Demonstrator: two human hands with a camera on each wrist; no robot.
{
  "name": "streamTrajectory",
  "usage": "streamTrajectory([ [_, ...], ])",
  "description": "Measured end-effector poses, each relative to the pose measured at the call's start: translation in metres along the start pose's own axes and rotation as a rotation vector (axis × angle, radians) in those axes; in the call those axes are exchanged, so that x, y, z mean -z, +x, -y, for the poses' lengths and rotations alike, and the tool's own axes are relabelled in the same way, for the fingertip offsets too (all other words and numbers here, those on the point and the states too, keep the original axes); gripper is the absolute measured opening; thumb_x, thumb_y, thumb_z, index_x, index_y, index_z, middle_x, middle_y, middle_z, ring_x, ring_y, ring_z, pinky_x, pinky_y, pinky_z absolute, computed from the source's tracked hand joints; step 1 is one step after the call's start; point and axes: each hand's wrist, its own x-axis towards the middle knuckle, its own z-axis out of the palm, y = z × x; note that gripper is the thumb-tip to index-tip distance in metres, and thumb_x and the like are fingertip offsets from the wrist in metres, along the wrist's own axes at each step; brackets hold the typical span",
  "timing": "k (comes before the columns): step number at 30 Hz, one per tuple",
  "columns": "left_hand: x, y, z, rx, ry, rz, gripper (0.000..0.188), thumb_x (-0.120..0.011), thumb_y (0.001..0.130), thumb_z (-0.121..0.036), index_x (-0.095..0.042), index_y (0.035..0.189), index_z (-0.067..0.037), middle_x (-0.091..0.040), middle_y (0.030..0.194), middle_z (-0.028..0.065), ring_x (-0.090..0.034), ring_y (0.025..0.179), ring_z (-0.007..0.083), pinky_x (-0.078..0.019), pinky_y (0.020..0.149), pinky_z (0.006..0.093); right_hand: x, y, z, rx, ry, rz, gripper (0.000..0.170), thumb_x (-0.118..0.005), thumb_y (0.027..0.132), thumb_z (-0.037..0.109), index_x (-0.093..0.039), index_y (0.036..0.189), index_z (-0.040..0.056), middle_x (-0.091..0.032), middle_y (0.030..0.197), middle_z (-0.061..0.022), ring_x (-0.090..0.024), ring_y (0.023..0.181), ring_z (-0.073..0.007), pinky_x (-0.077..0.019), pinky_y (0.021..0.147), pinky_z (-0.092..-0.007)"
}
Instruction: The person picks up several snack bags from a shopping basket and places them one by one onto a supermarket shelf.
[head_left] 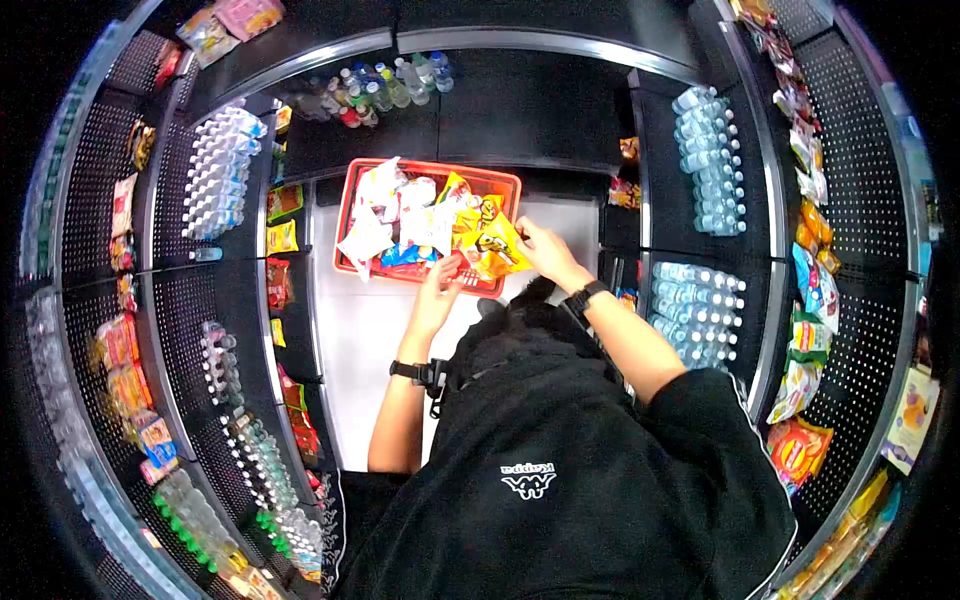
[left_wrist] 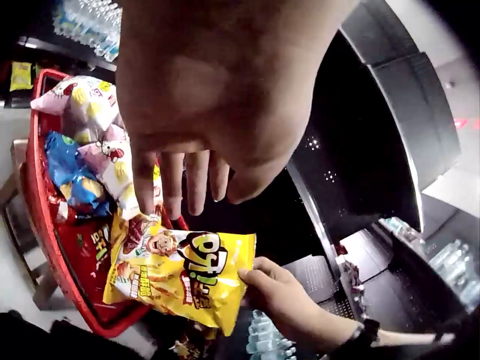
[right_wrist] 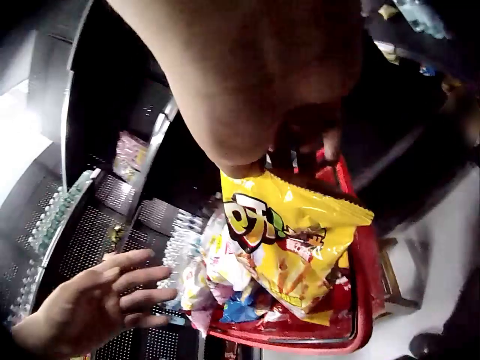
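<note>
A yellow snack bag (head_left: 497, 248) is pinched at one edge by my right hand (head_left: 548, 255), over the right side of a red basket (left_wrist: 36, 191). The bag's printed front shows in both wrist views, and it hangs tilted at the basket's rim. My left hand (head_left: 437, 295) is at the basket's near side, holding nothing; its fingers are extended in the right wrist view. Inside the basket lie several white-and-pink bags (left_wrist: 94, 105) and a blue bag (left_wrist: 75, 180). Another yellow bag (head_left: 466, 219) lies partly behind the pinched one.
Black shelves surround me on the left, right and far side. Bottled water (head_left: 708, 165) stands in rows at the right, with more bottles (head_left: 222, 170) at the left. Assorted bottles (head_left: 385, 88) stand on the shelf beyond the basket. Snack bags (head_left: 800, 450) line the outer shelves.
</note>
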Motion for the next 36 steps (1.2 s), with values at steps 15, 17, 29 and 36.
streamTrajectory([
  [15, -0.014, -0.081, 0.006, 0.334, -0.235, -0.274, 0.038, -0.068, 0.086, -0.008, -0.05, 0.118, 0.003, -0.064, 0.105, 0.0106, -0.06, 0.094, 0.0161, -0.0499, 0.083, 0.0312, -0.006, 0.06, 0.005, -0.009, 0.121, 0.421, 0.024, -0.056, 0.096, 0.026, -0.059, 0.105, 0.0039, -0.067, 0.096, -0.009, -0.064, 0.088, -0.0168, -0.0501, 0.075, -0.0313],
  [17, -0.016, -0.103, 0.016, 0.235, -0.152, -0.491, 0.032, -0.066, 0.088, -0.007, -0.05, 0.114, 0.002, -0.063, 0.103, 0.01, -0.06, 0.092, 0.0161, -0.0503, 0.08, 0.0313, -0.038, 0.103, -0.044, 0.087, -0.013, 0.42, 0.03, -0.06, 0.092, 0.03, -0.061, 0.105, 0.0034, -0.067, 0.093, -0.0153, -0.065, 0.088, -0.0271, -0.0504, 0.076, -0.0383],
  [29, -0.146, -0.147, -0.008, 0.514, -0.285, -1.11, 0.048, -0.065, 0.089, -0.007, -0.044, 0.132, 0.0, -0.057, 0.12, 0.0098, -0.054, 0.108, 0.0192, -0.0427, 0.095, 0.0333, -0.143, 0.217, -0.077, 0.217, -0.831, 0.386, 0.029, -0.053, 0.082, 0.017, -0.06, 0.107, 0.0031, -0.064, 0.105, -0.0162, -0.056, 0.107, -0.0319, -0.0401, 0.095, -0.0464],
  [36, -0.169, -0.118, -0.04, 0.594, -0.304, -1.125, 0.043, -0.063, 0.09, -0.008, -0.045, 0.129, 0.0, -0.058, 0.116, 0.0097, -0.056, 0.104, 0.0189, -0.0442, 0.092, 0.0328, -0.106, 0.218, -0.074, 0.281, -0.46, 0.459, 0.02, -0.055, 0.083, 0.009, -0.063, 0.1, 0.0042, -0.065, 0.101, -0.0135, -0.058, 0.102, -0.0318, -0.0467, 0.089, -0.0461],
])
